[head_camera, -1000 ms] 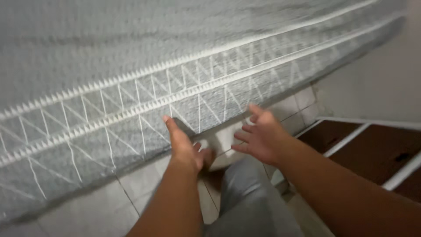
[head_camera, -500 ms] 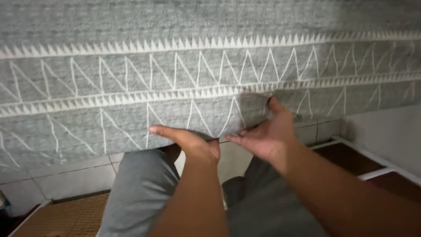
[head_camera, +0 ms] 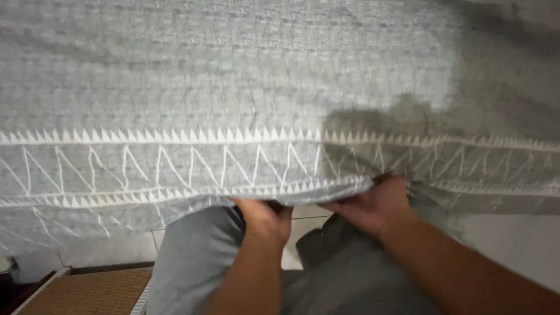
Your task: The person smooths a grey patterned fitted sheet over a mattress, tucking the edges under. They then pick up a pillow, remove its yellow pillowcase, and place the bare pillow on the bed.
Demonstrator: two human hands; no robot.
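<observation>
Both hands are closed on the lower edge of the grey mattress (head_camera: 245, 87): the left hand (head_camera: 263, 219) has its grip curled up under the edge, fingers hidden beneath the fabric, and the right hand (head_camera: 373, 204) pinches the same edge just beside it, thumb and fingers tucked under the fold.

Half a second ago the hands lay flatter against the side panel, fingers spread and plainly visible, and the lower edge sat level with them. Now the mattress fills far more of the view, its patterned band has dropped lower, and the fingertips have gone under the edge. The white frame and brown panels seen at the right a second ago are out of sight.

The mattress stands on its side in front of the person, above the grey trouser legs (head_camera: 192, 262). Its cover is a soft knitted cloth, mottled grey, with white stitched rows of small triangles and tall zigzags running across. The upper right is blurred and shadowed. Pale floor tiles (head_camera: 105, 248) show below, and a woven tan mat (head_camera: 87, 291) with a white border lies at the lower left.
</observation>
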